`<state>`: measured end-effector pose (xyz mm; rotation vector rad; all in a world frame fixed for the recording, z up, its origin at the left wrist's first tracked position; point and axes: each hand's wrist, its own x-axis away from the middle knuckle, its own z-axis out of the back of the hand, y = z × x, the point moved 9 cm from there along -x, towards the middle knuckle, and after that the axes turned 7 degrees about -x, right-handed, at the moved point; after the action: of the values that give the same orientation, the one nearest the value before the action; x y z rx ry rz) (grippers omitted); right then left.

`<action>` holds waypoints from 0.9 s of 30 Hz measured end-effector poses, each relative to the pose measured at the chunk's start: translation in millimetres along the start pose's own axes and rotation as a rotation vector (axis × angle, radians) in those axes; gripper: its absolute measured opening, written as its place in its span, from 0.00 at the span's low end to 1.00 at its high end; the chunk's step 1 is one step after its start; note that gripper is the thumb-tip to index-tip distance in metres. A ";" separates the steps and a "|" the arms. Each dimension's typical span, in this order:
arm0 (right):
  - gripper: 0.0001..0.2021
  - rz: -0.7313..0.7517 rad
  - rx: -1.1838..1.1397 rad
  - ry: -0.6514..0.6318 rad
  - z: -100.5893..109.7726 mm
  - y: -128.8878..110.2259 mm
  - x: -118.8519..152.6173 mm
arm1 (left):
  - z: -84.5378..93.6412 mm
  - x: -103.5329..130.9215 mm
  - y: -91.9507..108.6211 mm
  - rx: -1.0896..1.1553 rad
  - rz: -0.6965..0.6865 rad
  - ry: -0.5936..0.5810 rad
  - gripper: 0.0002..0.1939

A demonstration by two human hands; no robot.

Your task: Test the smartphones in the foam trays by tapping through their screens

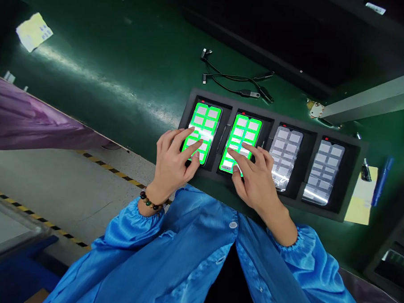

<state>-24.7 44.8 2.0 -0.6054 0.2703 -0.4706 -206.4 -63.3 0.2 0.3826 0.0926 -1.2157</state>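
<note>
The left hand (174,161) has its fingers loosely spread, holding nothing, with the index and middle fingertips over the lower half of a green-lit phone (207,125) directly beneath them; its thumb points at that phone's near right corner. The right hand (257,178) is likewise spread and free of any grip, its index and middle fingertips over the second lit phone (239,134), the thumb above the near edge. Whether the fingertips press on the glass or lie just above it, I cannot tell. Both screens show pale rectangles on green. Under all these fingers runs a black foam tray (352,187), each phone sitting in its own compartment. To the right of the right fingers, the next compartment holds a third phone (285,155), its screen grey, and beyond that lies a fourth phone (325,168), grey as well. Past the fingertips, on the far side of the tray, black cables (234,76) lie tangled on the green counter (101,71). Well to the right of the right fingers, past the tray's end, a blue pen (383,181) lies beside yellow paper (358,209).
</note>
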 end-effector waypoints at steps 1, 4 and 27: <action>0.25 -0.001 0.007 0.004 2.1 1.7 2.0 | -2.4 -2.1 6.0 0.009 -0.025 -0.017 0.18; 0.24 -0.067 0.039 0.054 14.8 15.2 13.9 | -8.7 -5.6 15.0 0.030 -0.060 -0.069 0.19; 0.23 -0.001 -0.039 0.033 14.2 14.2 10.1 | -5.6 -11.4 -41.9 0.296 0.249 0.008 0.24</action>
<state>-5.8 56.8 3.6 -0.6358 0.3112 -0.4776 -248.5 -63.5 -11.9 0.6376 -0.1266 -0.9823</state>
